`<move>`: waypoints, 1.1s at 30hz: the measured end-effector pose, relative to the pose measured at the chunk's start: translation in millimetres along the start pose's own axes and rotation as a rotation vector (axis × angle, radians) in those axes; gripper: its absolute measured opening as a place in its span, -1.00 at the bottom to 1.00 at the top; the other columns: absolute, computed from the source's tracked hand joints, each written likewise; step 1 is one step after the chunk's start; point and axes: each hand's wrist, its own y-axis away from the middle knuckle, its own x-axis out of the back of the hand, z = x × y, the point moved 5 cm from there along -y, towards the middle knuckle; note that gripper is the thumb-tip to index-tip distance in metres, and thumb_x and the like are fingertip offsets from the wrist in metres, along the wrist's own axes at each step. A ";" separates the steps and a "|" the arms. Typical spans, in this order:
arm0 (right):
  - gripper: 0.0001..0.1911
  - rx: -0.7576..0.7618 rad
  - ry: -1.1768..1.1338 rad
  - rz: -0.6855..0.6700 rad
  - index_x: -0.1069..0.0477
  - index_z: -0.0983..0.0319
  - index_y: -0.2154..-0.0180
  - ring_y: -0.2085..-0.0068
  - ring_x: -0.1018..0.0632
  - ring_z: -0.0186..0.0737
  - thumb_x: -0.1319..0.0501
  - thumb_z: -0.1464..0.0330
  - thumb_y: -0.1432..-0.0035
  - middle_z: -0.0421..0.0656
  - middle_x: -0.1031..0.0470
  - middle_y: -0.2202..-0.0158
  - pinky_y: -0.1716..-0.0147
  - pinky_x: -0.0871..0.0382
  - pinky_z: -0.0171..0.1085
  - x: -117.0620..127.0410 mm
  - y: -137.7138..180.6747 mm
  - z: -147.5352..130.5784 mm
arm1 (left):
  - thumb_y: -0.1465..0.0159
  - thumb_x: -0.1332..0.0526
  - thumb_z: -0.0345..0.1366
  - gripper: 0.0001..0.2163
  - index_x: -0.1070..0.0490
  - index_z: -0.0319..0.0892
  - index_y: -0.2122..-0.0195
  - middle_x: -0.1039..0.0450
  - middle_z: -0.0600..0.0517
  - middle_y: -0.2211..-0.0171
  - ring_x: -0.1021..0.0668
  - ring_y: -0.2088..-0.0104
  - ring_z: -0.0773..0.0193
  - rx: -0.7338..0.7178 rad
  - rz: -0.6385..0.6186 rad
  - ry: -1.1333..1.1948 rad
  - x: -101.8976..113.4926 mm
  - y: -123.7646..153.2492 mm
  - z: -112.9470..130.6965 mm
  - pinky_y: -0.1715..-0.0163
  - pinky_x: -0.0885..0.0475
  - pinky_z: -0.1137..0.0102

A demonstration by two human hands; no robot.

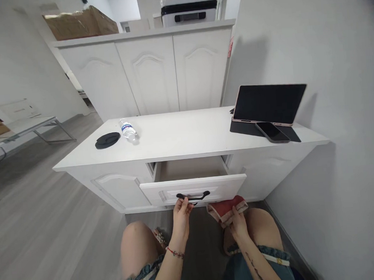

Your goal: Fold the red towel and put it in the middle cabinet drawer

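Note:
In front of me a white drawer (165,192) is pulled out of the white cabinet, and its pale inside shows. My left hand (182,210) has its fingers closed on the black drawer handle (195,197), near the handle's left end. Lower right of the drawer front, my right hand (238,224) grips a folded red cloth (225,207) with a pale edge. The cloth is just below the drawer's right corner; I cannot tell whether they touch.
On the white countertop (180,136) lie a clear plastic bottle (128,130) and a black round flat item (107,140) at left. A tablet (270,104) stands at right beside a phone (272,132). A grey wall (344,146) bounds the right side.

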 end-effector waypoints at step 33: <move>-0.39 -0.505 0.058 -0.518 -0.47 0.22 0.34 0.07 -0.52 0.14 -0.38 0.04 0.52 0.00 -0.57 0.25 0.00 -0.30 0.00 -58.4 78.7 103.0 | 0.23 -0.48 -0.07 -0.56 -0.31 -0.17 0.47 -0.39 0.16 0.53 -0.48 0.53 0.41 0.088 0.036 -0.140 -24.3 -83.2 10.2 0.42 -0.28 0.44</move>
